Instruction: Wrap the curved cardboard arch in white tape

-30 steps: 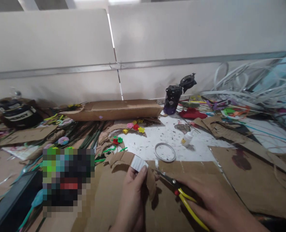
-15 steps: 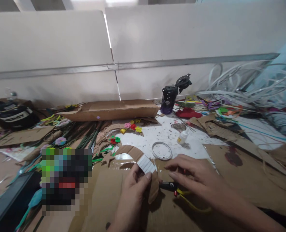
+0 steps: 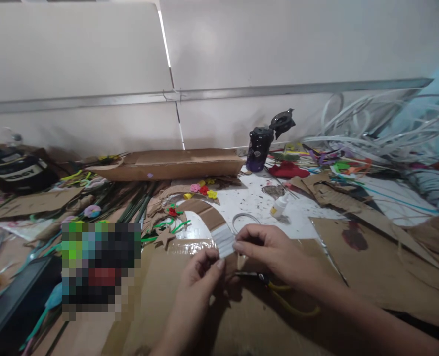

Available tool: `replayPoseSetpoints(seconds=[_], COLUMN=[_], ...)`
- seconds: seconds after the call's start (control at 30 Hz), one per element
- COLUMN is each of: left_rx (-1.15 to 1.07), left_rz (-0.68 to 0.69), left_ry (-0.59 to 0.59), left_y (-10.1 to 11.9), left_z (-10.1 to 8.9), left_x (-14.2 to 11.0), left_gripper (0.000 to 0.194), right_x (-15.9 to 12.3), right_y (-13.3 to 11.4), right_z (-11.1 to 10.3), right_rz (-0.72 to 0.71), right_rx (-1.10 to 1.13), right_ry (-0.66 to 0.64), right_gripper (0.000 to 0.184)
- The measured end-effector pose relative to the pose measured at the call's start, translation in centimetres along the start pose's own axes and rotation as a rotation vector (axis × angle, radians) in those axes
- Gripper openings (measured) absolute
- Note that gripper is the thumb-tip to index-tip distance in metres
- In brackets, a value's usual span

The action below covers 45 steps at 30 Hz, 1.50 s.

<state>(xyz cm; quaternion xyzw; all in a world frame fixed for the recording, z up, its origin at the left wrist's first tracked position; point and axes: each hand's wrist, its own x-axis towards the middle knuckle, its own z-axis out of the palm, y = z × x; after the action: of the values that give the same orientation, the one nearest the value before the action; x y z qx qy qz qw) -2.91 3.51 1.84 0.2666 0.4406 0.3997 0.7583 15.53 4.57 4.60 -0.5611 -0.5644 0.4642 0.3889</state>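
Both hands met on a cardboard arc (image 3: pixel 203 215) at lower centre.
The left hand (image 3: pixel 200 278) pinched its white ribbed patch (image 3: pixel 224 241) by the lower edge, the right hand (image 3: pixel 273 249) by the right; adjusting that patch seemed the step, and the next move called for a steady grip, clear of the yellow-handled cutters (image 3: pixel 263 278) just below.

Your cardboard arc (image 3: pixel 200 210) is brown, with a white band (image 3: pixel 224 241) crossed by grey lines. Your scissors (image 3: pixel 293 306) have yellow handles and dark blades. You see a white bottle (image 3: pixel 279 206) with a yellow label, a black-to-purple container (image 3: pixel 258 151), and a white, dark-flecked tabletop (image 3: pixel 238 199).
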Motion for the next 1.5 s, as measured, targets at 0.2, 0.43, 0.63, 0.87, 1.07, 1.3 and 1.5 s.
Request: replayPoseSetpoints(seconds=[0.2,0.43,0.63,0.87,1.07,1.3,1.5], left_rx=[-0.026,0.067,0.074,0.060,0.049,0.082,0.081], left_rz=[0.094,0.153,0.181,0.165,0.175,0.222,0.242], left_ry=[0.204,0.194,0.140,0.165,0.182,0.179,0.205], left_y=[1.6,1.3,1.1,1.0,1.0,1.1,1.2], left_z=[-1.6,-2.4,-2.2,-2.5,-2.5,-2.2,-2.0], left_x=[0.4,1.0,1.0,1.3,1.4,1.4,1.6], left_gripper=[0.039,0.031,0.026,0.030,0.027,0.027,0.031], right_x=[1.5,3.9,5.6,7.2,6.5,6.1,5.3], right_y=[0.3,1.8,2.3,2.3,2.0,2.8,2.3], right_z=[-1.8,-2.7,-1.0,0.9,0.5,0.3,0.0], right_rz=[-0.218,-0.218,-0.222,-0.139,-0.107,-0.068,0.024], right_rx=[-0.332,-0.662,-0.795,-0.801,-0.604,-0.213,-0.086], right_ry=[0.102,0.044,0.068,0.109,0.070,-0.044,-0.105], right_gripper=[0.016,0.014,0.011,0.008,0.012,0.002,0.008])
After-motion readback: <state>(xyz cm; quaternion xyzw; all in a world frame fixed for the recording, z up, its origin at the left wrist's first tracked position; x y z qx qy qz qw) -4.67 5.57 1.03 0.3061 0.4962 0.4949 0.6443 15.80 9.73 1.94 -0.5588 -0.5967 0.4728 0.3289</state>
